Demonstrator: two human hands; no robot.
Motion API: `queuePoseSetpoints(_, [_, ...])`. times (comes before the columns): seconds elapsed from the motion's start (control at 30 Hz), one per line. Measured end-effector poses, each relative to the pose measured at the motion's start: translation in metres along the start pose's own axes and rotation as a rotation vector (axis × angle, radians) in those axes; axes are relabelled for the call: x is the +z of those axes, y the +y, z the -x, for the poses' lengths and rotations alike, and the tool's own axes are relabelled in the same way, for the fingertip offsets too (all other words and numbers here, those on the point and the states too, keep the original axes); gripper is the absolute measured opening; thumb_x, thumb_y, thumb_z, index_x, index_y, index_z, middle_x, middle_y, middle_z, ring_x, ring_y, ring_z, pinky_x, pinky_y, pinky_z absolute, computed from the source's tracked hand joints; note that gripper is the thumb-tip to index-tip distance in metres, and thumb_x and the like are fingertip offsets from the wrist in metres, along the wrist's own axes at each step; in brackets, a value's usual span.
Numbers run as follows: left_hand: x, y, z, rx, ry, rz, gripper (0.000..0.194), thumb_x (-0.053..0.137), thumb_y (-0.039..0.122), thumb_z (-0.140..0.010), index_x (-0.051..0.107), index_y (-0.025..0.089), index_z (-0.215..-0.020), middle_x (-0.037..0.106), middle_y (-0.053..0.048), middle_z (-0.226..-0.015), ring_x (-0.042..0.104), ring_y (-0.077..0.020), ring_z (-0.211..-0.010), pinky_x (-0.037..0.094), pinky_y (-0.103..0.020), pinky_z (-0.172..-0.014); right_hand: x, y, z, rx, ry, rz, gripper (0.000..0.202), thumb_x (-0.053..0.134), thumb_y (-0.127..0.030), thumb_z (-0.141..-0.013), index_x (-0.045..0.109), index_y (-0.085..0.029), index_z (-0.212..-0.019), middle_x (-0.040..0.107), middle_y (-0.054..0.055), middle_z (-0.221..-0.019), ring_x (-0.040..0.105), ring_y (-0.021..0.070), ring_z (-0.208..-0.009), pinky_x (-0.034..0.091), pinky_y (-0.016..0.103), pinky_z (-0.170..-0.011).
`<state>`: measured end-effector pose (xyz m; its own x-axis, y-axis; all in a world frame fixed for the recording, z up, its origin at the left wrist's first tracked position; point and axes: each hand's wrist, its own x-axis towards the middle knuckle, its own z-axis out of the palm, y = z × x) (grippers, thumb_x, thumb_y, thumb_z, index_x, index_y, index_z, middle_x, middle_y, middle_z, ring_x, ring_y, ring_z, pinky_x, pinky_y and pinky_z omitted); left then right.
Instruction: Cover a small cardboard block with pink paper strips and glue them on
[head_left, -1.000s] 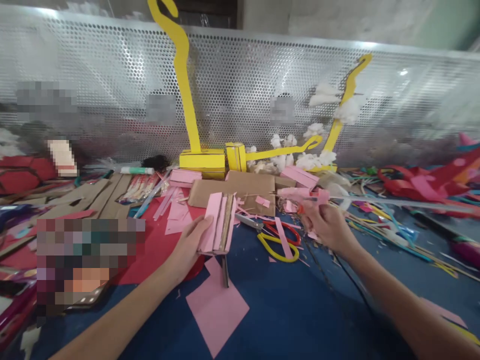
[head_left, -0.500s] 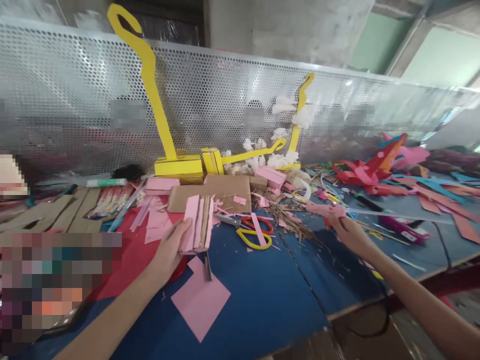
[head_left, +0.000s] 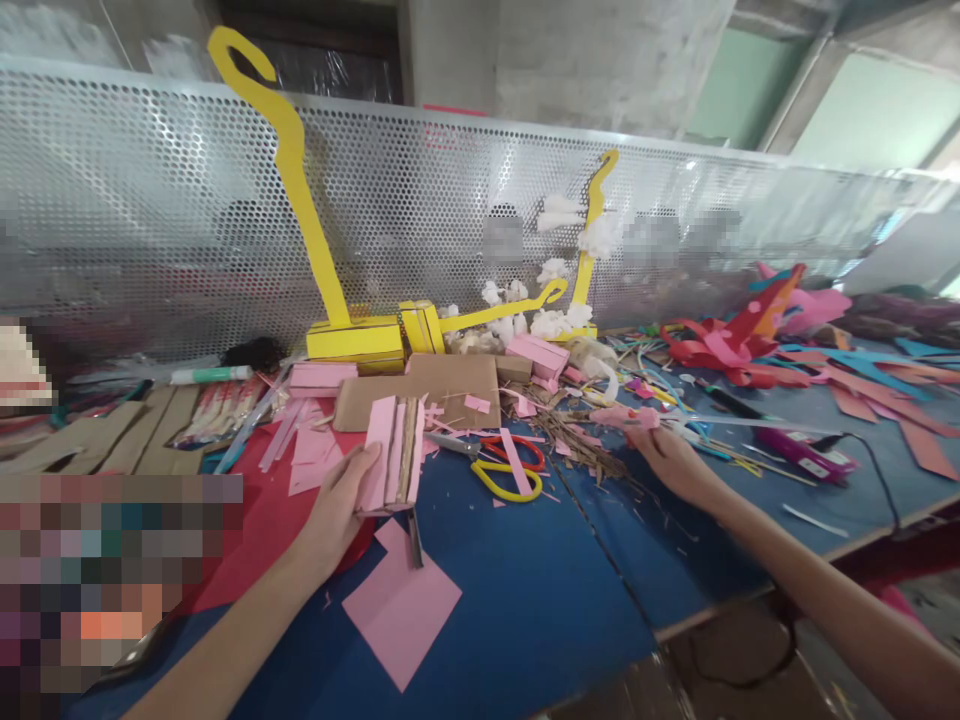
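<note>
My left hand grips a small pink paper-covered cardboard block, its brown corrugated edge showing. Below the block lie a pink paper sheet and a dark metal tool. Over the right part of the table, the fingers of my right hand are closed on a pink glue gun, with a clear glue stick sticking out behind it to the right. Scissors with red and yellow handles lie between my hands, beside a pink strip.
Yellow hooked cardboard shapes lean on a perforated metal panel. Brown cardboard, twigs and a purple glue gun lie on the blue table. Red paper is at left.
My right hand has moved slightly left with the pink glue gun. My left hand and the block have stayed nearly in place. The view has shifted a little.
</note>
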<state>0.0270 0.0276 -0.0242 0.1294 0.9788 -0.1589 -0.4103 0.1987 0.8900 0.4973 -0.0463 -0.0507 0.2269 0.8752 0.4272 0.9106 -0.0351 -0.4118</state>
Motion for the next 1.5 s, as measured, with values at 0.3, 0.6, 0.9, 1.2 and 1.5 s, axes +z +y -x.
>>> queuePoseSetpoints(0.3, [-0.003, -0.003, -0.001, 0.005, -0.019, -0.005, 0.050, 0.082, 0.036, -0.076, 0.068, 0.008, -0.115, 0.079, -0.017, -0.102, 0.078, -0.0291, -0.083, 0.065, -0.036, -0.071, -0.030, -0.005, 0.029, 0.055, 0.058, 0.057, 0.044, 0.048, -0.062, -0.094, 0.062, -0.021, -0.102, 0.075, 0.012, -0.085, 0.072, 0.0297, -0.077, 0.053, 0.041, -0.074])
queuePoseSetpoints(0.6, [0.002, 0.001, 0.002, 0.024, -0.020, -0.008, 0.035, 0.077, 0.034, -0.080, 0.069, 0.011, -0.106, 0.080, -0.013, -0.098, 0.077, -0.0264, -0.083, 0.064, -0.033, -0.068, -0.027, -0.114, 0.095, -0.197, 0.028, -0.037, 0.016, 0.051, -0.035, -0.101, 0.065, -0.026, -0.102, 0.074, 0.006, -0.100, 0.071, 0.0235, -0.092, 0.052, 0.034, -0.083])
queuePoseSetpoints(0.9, [-0.007, -0.011, -0.004, 0.066, -0.040, -0.042, 0.044, 0.084, 0.043, -0.075, 0.069, 0.013, -0.103, 0.079, -0.009, -0.094, 0.076, -0.0223, -0.079, 0.061, -0.028, -0.069, 0.011, -0.184, -0.055, -0.384, -0.536, 0.086, 0.022, 0.054, -0.029, -0.100, 0.069, -0.018, -0.112, 0.074, 0.012, -0.114, 0.069, 0.0273, -0.104, 0.050, 0.037, -0.091])
queuePoseSetpoints(1.2, [-0.009, -0.012, -0.004, 0.069, -0.100, -0.066, 0.053, 0.084, 0.048, -0.075, 0.070, 0.014, -0.113, 0.079, -0.014, -0.107, 0.077, -0.0281, -0.090, 0.061, -0.035, -0.076, 0.050, -0.173, -0.083, -0.353, -0.763, 0.097, 0.034, 0.063, -0.035, -0.100, 0.061, -0.018, -0.130, 0.064, 0.009, -0.131, 0.067, 0.0241, -0.108, 0.059, 0.045, -0.090])
queuePoseSetpoints(1.5, [-0.011, -0.015, -0.005, 0.050, -0.071, -0.018, 0.050, 0.084, 0.045, -0.076, 0.068, 0.016, -0.113, 0.078, -0.012, -0.107, 0.076, -0.0250, -0.090, 0.063, -0.032, -0.075, 0.022, -0.179, -0.085, -0.336, -0.486, -0.410, 0.031, 0.067, -0.048, -0.089, 0.062, -0.017, -0.090, 0.072, 0.006, -0.086, 0.066, 0.0191, -0.075, 0.051, 0.032, -0.069])
